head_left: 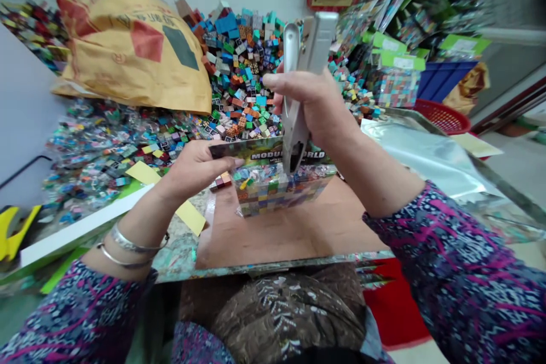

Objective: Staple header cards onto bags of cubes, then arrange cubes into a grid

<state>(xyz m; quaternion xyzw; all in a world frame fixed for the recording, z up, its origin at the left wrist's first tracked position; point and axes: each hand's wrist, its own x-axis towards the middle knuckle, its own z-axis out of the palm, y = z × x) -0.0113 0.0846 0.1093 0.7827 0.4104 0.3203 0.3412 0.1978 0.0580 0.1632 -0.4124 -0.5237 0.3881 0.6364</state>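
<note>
My right hand [322,99] is closed round a silver stapler [294,119], held upright with its jaws pointing down. The jaws meet the printed card header [267,153] of a clear bag [277,196] full of colourful toy building blocks. My left hand [198,168] pinches the left end of that header between thumb and fingers. The bag hangs just above a brown board [273,244] on the table. Whether a staple has gone through the card cannot be seen.
Behind my hands lies a big heap of loose blocks [247,62]. A yellow sack [136,51] and small clear packets [94,159] are at left. Silver film [430,153] lies at right, near a red basket [443,116], a blue bin [443,77] and packed bags [396,82].
</note>
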